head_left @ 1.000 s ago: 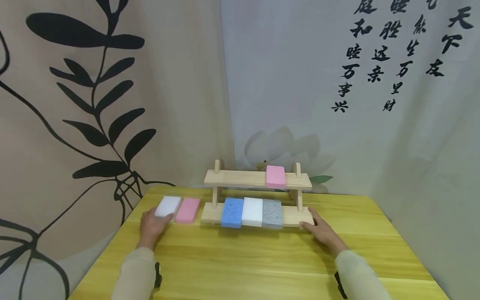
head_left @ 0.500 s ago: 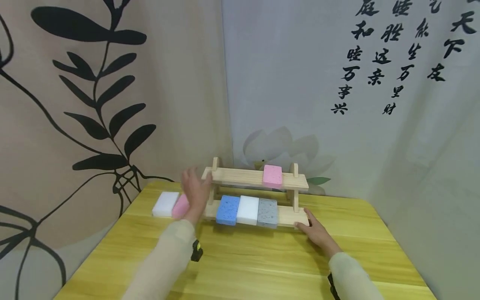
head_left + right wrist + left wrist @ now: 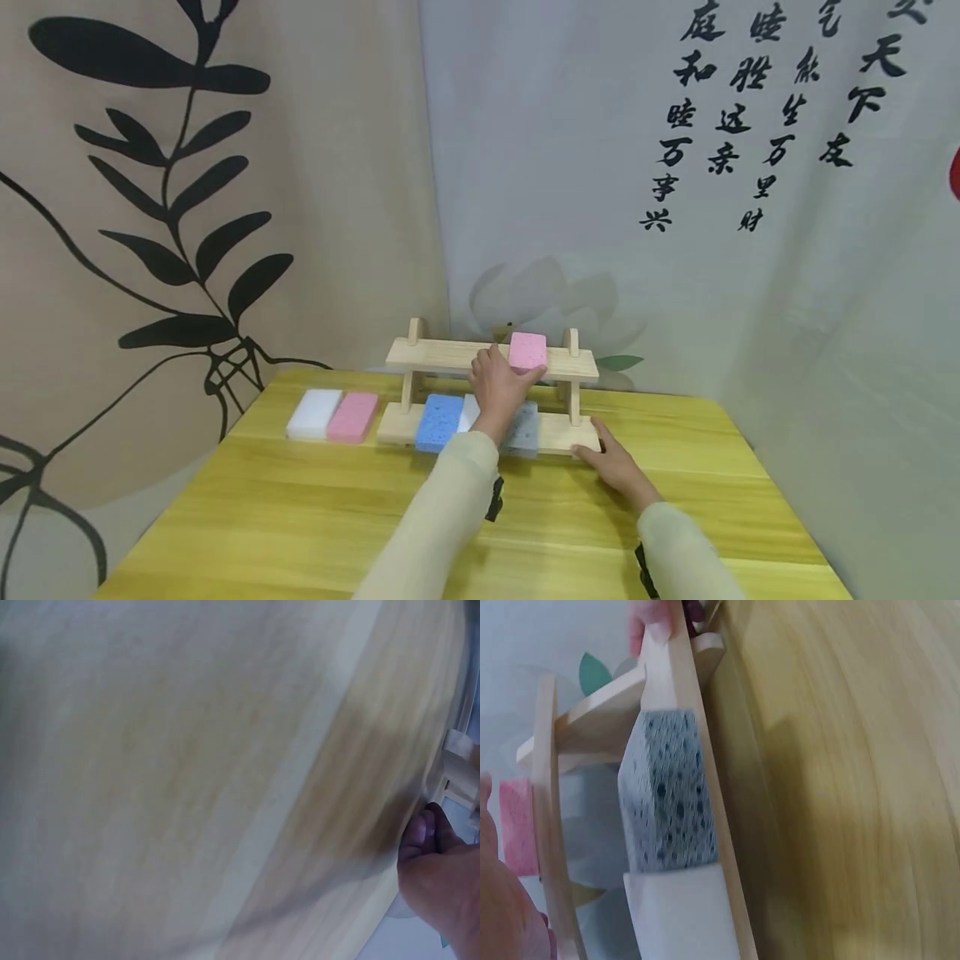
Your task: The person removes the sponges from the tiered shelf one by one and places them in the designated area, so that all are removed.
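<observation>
A two-tier wooden shelf (image 3: 457,354) stands at the back of the table. On its upper board, right of centre, sits a pink sponge (image 3: 528,351). My left hand (image 3: 501,387) is right at that sponge, fingers spread at its left side and thumb near its lower right corner. Below, the lower board bears a blue sponge (image 3: 439,422), a white sponge (image 3: 682,911) and a grey sponge (image 3: 671,795); my left hand and wrist partly cover the white and grey ones in the head view. My right hand (image 3: 618,471) grips the lower board's right end.
Left of the shelf, another white sponge (image 3: 314,414) and another pink sponge (image 3: 352,417) lie side by side on the yellow wooden table (image 3: 300,517). Close behind the shelf hangs a printed cloth (image 3: 360,167) with leaves and writing.
My left hand has let go of the white sponge at the far left and moved right to the pink sponge on the upper board. The right hand keeps its grip on the shelf.
</observation>
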`<action>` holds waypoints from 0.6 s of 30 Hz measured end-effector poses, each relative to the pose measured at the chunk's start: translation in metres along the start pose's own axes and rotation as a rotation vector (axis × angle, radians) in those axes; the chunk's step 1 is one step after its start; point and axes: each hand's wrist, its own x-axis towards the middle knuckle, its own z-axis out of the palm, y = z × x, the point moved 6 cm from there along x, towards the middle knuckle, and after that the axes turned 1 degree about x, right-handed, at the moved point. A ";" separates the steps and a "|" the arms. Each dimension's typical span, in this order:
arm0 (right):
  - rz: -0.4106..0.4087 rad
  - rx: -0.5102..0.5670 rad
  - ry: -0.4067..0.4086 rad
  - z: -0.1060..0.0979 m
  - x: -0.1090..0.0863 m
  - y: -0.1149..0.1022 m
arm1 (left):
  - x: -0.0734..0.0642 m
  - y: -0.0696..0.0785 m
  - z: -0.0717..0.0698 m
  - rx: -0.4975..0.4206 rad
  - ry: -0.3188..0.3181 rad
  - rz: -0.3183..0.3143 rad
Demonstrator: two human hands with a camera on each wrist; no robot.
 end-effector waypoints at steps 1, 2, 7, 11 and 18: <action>0.001 0.001 0.005 0.000 0.000 0.000 | -0.001 0.002 0.003 0.016 0.002 -0.005; 0.003 0.002 0.007 0.001 0.000 0.000 | -0.001 0.003 0.006 0.026 0.004 -0.006; 0.014 0.006 0.008 0.001 0.001 0.001 | -0.003 0.009 0.012 0.052 0.040 0.011; 0.023 0.002 0.016 -0.002 0.004 0.003 | -0.003 0.014 0.011 0.057 0.071 0.030; 0.030 0.007 0.003 0.001 0.004 0.004 | -0.003 0.010 0.011 0.038 0.056 0.019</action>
